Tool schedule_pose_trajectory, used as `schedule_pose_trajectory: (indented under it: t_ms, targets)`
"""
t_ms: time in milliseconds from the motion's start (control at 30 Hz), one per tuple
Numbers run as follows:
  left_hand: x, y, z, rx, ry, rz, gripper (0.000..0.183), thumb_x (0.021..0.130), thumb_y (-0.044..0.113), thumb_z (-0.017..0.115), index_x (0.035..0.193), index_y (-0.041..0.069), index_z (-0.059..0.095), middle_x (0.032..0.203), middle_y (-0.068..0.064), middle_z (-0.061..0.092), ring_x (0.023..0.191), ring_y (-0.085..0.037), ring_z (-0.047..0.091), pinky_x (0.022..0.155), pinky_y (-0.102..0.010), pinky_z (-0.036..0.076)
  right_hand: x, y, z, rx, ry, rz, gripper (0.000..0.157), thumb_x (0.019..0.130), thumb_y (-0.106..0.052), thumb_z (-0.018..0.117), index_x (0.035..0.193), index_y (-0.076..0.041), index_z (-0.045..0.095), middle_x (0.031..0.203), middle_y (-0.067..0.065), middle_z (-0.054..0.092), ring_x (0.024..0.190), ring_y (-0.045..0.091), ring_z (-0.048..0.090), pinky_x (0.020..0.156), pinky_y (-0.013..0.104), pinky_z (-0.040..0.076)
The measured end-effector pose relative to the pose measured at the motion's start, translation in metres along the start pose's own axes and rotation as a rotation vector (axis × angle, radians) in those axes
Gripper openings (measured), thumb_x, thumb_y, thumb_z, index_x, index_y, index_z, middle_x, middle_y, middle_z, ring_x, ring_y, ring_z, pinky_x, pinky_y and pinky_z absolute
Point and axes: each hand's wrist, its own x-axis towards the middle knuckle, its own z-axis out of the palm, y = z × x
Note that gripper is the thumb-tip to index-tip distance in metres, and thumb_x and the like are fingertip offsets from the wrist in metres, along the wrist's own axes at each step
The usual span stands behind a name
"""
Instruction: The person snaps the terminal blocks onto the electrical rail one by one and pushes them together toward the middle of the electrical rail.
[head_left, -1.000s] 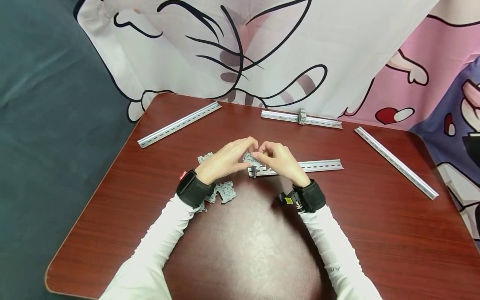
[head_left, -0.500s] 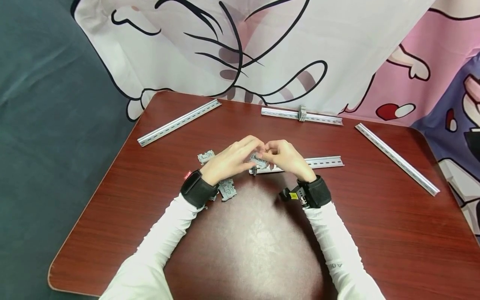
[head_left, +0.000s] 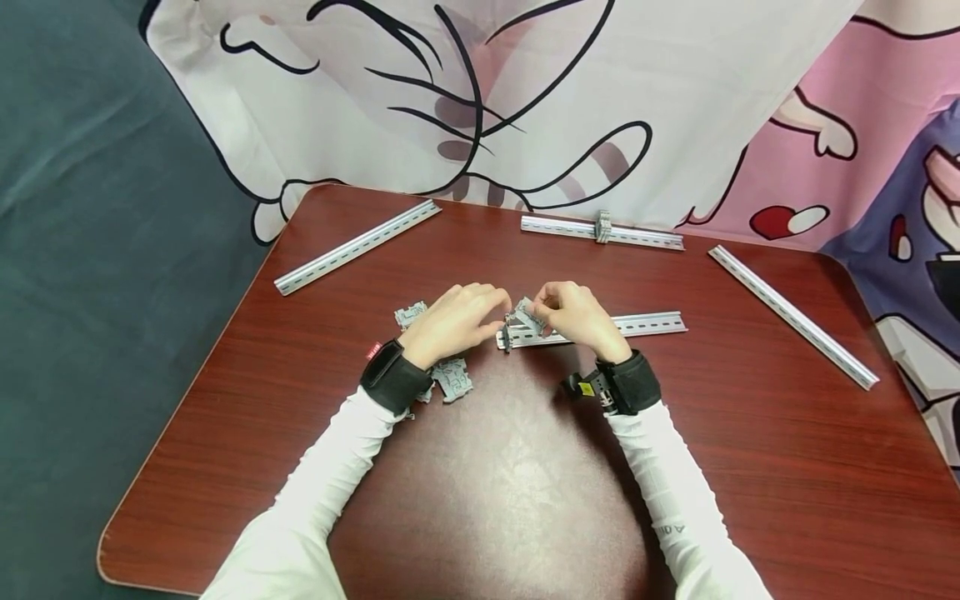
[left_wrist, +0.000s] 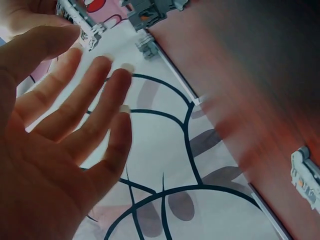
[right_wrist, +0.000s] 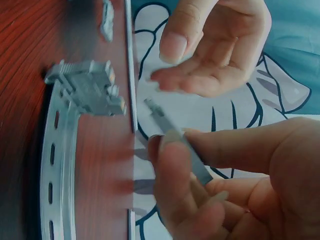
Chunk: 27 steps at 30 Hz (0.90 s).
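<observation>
A reddish-brown, wood-grained counter point(head_left: 780, 475) bears a slotted, silver metal rail point(head_left: 358, 247) slanting at its left, a matching far rail point(head_left: 558, 227), a slanting right rail point(head_left: 793, 317) and a middle rail point(head_left: 643, 325). Flat, jagged grey plastic pieces point(head_left: 453, 381) lie left of the middle rail.

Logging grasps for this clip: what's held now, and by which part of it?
Right hand pinches a thin gray block by its flat sides, one end sticking out past the fingers. Left hand holds nothing.

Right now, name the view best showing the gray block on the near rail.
Right wrist view: the gray block is large and uncovered. Head view shows it small; left wrist crops it at the top.
</observation>
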Motion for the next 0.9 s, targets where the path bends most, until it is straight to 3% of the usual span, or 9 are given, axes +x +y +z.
schedule_pose_trajectory:
  t_ms: [100,233,367,533,900]
  targets:
    - [0.000,-0.001,0.002,0.020,-0.061,-0.053,0.011,0.091,0.017,0.063,0.100,0.010,0.067,0.096,-0.004,0.067,0.082,-0.018,0.059,0.074,-0.033,0.048,0.000,0.000,0.002,-0.089,0.006,0.023,0.016,0.094,-0.023,0.058,0.088,-0.008,0.062,0.072,0.004,0.069,0.066,0.020,0.069,0.061,0.026,0.043]
    - [-0.001,-0.001,0.005,0.028,-0.165,-0.111,0.016,0.091,0.016,0.062,0.101,0.009,0.071,0.098,-0.004,0.068,0.085,-0.018,0.060,0.077,-0.035,0.048,-0.001,-0.001,0.004,-0.163,-0.029,0.088,0.012,0.091,-0.020,0.058,0.088,-0.008,0.060,0.072,0.003,0.071,0.066,0.015,0.070,0.067,0.029,0.047]
    - [-0.002,-0.001,0.007,0.016,-0.231,-0.099,0.014,0.091,0.017,0.061,0.096,0.010,0.072,0.092,-0.003,0.068,0.082,-0.019,0.059,0.073,-0.035,0.045,0.000,0.001,0.007,-0.217,-0.066,0.125,0.012,0.090,-0.019,0.057,0.085,-0.008,0.058,0.069,0.003,0.071,0.066,0.016,0.072,0.076,0.036,0.050]
    - [-0.003,0.002,0.010,0.008,-0.274,-0.069,0.010,0.088,0.016,0.064,0.079,0.014,0.066,0.069,0.004,0.051,0.067,-0.014,0.047,0.061,-0.028,0.034,0.001,0.002,0.010,-0.266,-0.071,0.140,0.017,0.091,-0.021,0.056,0.077,-0.012,0.057,0.062,0.001,0.069,0.063,0.015,0.070,0.065,0.030,0.045]
    - [-0.002,0.010,0.013,-0.010,-0.365,-0.098,0.018,0.091,0.023,0.065,0.074,0.017,0.066,0.063,0.007,0.046,0.063,-0.010,0.045,0.061,-0.027,0.031,0.004,-0.001,0.017,-0.303,-0.070,0.131,0.022,0.091,-0.024,0.057,0.072,-0.013,0.059,0.058,-0.001,0.067,0.058,0.014,0.069,0.065,0.030,0.047]
